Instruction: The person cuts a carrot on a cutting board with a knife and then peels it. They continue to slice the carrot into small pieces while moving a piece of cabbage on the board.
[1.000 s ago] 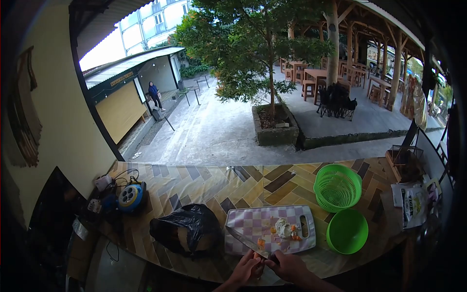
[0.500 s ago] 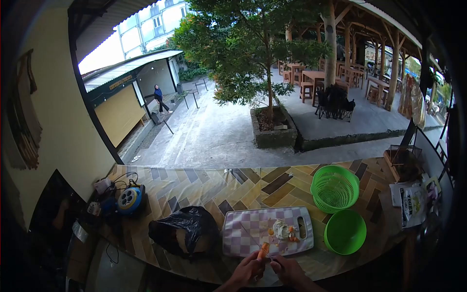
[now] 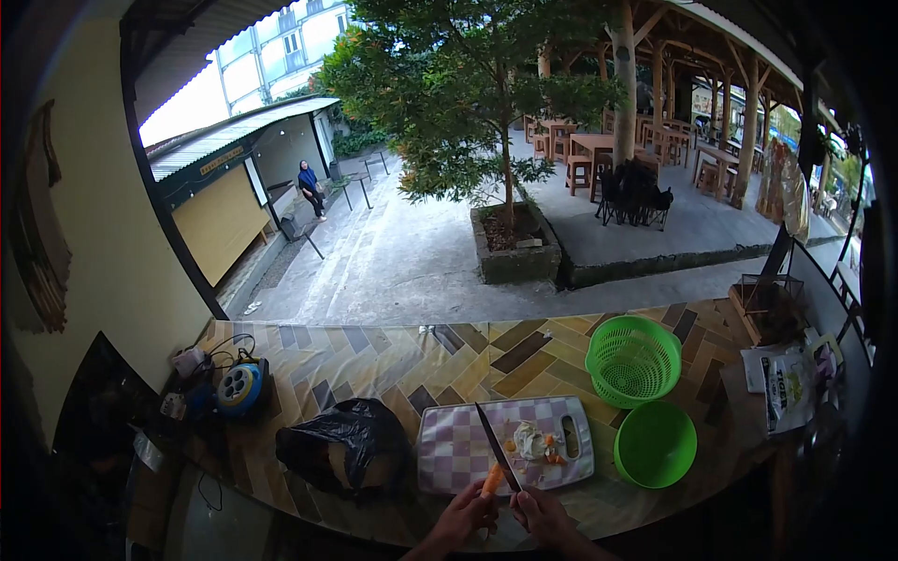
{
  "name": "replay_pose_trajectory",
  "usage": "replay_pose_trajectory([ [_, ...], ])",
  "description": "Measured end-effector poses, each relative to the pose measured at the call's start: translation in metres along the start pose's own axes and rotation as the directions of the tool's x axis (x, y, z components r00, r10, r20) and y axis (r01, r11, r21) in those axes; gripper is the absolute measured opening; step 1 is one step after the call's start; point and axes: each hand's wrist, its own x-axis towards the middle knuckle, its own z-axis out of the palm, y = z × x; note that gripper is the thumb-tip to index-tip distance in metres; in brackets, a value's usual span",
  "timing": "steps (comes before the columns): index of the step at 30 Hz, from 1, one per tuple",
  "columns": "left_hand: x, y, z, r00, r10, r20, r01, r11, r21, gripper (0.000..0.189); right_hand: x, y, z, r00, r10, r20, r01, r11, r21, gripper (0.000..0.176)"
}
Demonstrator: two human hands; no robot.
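Two bare hands, near edge of table, close together but not visibly clasped. Left hand (image 3: 470, 510) closed, fingers curled around an orange piece (image 3: 492, 480), carrot-like; right hand (image 3: 540, 514) closed around the handle end of a knife (image 3: 497, 447). Fingers of both mostly bent; exact grip on the handle hidden by the hand.

Orange piece: stubby, rough-looking surface, upper end sticking out of the left fist, tilted far and slightly right, sits over the near edge of the cutting board (image 3: 454, 449). Lower part hidden in the palm. Knife blade long, dark, narrow, points far and a bit left across the board, just right of the orange piece; cannot tell if they touch.

Board: pink-and-white check, rounded corners, handle slot at right end. On its right half, a whitish crumpled heap (image 3: 531, 438) with orange scraps (image 3: 554, 459) beside it, small bits around.

Right of board: solid green bowl (image 3: 657, 445), near; green perforated basket (image 3: 636, 362), far, just behind the bowl. Left of board: black plastic bag (image 3: 344, 439), bulging, brownish patch showing. Farther left: blue-and-black cable reel (image 3: 239, 388) with cords. Far right: a printed packet (image 3: 788, 391).

Table cover (image 3: 374, 351) is wood-look herringbone. Beyond: paved yard, tree (image 3: 468, 103) in a planter (image 3: 516, 262), one person (image 3: 309, 187) far left.
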Motion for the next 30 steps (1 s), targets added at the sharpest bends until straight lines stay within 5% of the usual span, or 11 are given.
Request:
replay_pose_trajectory([
  [5,-0.001,0.002,0.002,0.998,-0.007,0.068,0.002,0.997,0.073,0.028,-0.002,-0.023,0.003,0.981,-0.174,-0.086,0.118,0.885,-0.450,0.038],
  [8,0.008,-0.009,-0.007,0.988,0.014,0.156,-0.028,0.996,0.086,0.026,0.001,-0.022,0.003,0.977,-0.210,-0.045,0.153,0.827,-0.542,0.037],
  [13,0.005,0.006,0.004,0.971,0.006,0.239,-0.010,1.000,0.017,0.024,0.003,-0.029,-0.007,0.980,-0.196,-0.039,0.129,0.769,-0.626,0.039],
  [16,0.000,0.016,0.020,0.988,0.044,0.147,-0.060,0.993,0.106,0.022,0.004,-0.033,-0.015,0.983,-0.182,-0.034,0.113,0.734,-0.670,0.041],
  [30,0.005,0.007,0.006,0.985,0.059,0.160,-0.081,0.988,0.132,0.023,0.004,-0.044,-0.012,0.990,-0.142,0.003,0.099,0.676,-0.731,0.044],
])
